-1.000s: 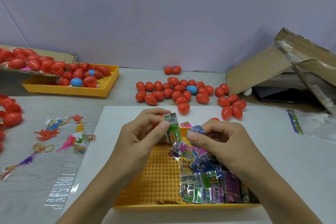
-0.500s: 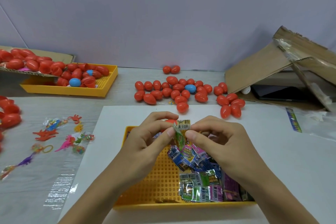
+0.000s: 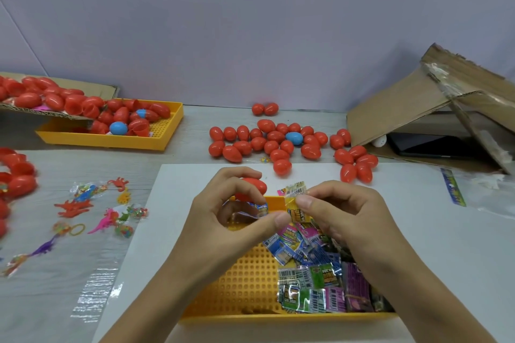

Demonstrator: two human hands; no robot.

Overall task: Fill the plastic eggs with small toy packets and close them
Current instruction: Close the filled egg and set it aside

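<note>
Packets [image 3: 309,278] in shiny printed wrappers are heaped in the right half of the yellow perforated tray [image 3: 245,281] below my fingertips, and the tray's left half shows bare grid beneath my left wrist. I see my two hands raised over the tray's far rim, meeting thumb to thumb. My left hand [image 3: 223,211] curls its fingers around a red plastic egg [image 3: 252,186], which peeks out above the knuckles, while its thumb and forefinger also pinch a small blue-edged wrapper. My right hand [image 3: 342,211] pinches a yellow packet [image 3: 298,207] between thumb and forefinger, the packet's top edge standing up just above the fingertips; the other fingers are curled in. Both forearms run up from the bottom corners, crossing the tray's near rim. The tray sits on a white sheet [image 3: 418,231], which lies open to the right of my right hand and to the left of my left. Beyond my fingertips, closed red eggs [image 3: 267,145] are scattered, one blue among them. Far left of my left hand lie loose rubbery toys [image 3: 97,214], and beyond those a second yellow tray [image 3: 111,139] with egg halves. Far right stands a tipped cardboard box [image 3: 412,103].
</note>
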